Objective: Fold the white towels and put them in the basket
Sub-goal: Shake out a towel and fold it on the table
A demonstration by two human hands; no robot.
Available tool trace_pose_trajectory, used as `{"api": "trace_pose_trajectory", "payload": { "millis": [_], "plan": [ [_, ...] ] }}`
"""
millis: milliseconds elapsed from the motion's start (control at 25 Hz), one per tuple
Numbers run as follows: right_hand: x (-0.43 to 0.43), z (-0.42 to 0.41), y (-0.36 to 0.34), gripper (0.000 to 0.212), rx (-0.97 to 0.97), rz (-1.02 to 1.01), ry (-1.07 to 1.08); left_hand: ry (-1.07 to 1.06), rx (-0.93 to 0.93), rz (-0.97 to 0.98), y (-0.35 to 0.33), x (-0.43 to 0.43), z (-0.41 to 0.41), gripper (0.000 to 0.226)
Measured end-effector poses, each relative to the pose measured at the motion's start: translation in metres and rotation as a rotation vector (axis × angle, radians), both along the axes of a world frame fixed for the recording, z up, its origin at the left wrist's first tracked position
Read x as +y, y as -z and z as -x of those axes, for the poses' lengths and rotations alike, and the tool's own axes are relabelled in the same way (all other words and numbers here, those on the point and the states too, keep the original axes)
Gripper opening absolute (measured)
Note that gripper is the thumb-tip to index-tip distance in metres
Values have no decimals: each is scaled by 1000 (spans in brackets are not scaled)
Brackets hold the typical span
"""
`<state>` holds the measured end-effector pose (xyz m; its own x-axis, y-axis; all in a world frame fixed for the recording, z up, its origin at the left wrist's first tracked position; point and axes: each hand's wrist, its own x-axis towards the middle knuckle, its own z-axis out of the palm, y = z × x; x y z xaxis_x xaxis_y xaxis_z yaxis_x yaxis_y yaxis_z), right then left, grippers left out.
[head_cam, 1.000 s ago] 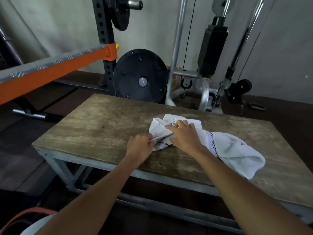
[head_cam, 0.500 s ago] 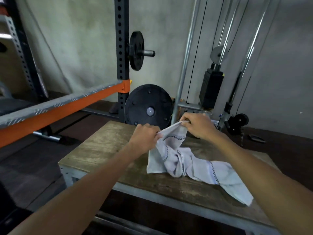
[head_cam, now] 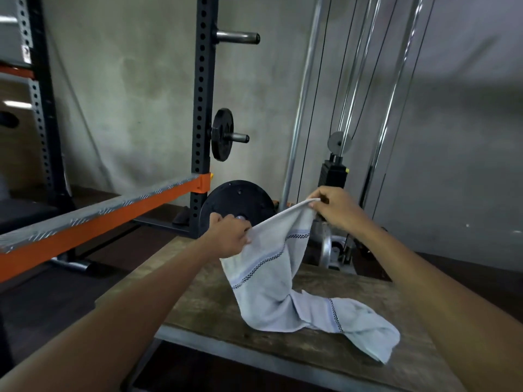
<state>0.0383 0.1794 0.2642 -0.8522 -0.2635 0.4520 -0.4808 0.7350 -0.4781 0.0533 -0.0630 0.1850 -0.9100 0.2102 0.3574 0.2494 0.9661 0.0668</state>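
Both hands pinch one edge of the white towel: left hand low, right hand higher, its far end trailing on the wooden table. No fold made; basket seemingly out of view, everything remains.

Both hands, left & right, pinch white towel edge up, rest draped on table.

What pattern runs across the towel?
Thin dark checkered stripes on the white towel, clearest in the head view.
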Motion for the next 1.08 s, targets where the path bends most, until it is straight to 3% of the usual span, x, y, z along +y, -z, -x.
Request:
{"api": "trace_pose_trajectory", "payload": {
  "millis": [80,240,360,520,680,800,880,1000,1080],
  "plan": [
    [10,-5,-11,10,38,-40,33,-28,-27,-37,2,-10,-4,24],
    [48,-9,-29,8,37,1,99,-19,-26,-90,-26,-30,-13,18],
    [67,-10,-50,19,53,63,129,-82,124,18,-71,-40,-12,11],
    [74,-17,-104,5,200,191,143,-57,392,-6,-156,-40,-17,18],
    [91,-27,-134,8,84,139,62,-32,353,-85,-219,-47,-37,14],
    [96,-30,-151,9,201,229,91,75,359,-198,-242,-48,-50,15],
    [94,-32,-163,10,174,250,49,95,323,-310,-253,-49,-56,13],
    [94,-36,-177,5,139,395,-21,170,93,-691,-260,-58,-62,20],
    [97,-33,-182,3,34,439,-67,205,-56,-869,-259,-69,-62,41]
  ]
}}
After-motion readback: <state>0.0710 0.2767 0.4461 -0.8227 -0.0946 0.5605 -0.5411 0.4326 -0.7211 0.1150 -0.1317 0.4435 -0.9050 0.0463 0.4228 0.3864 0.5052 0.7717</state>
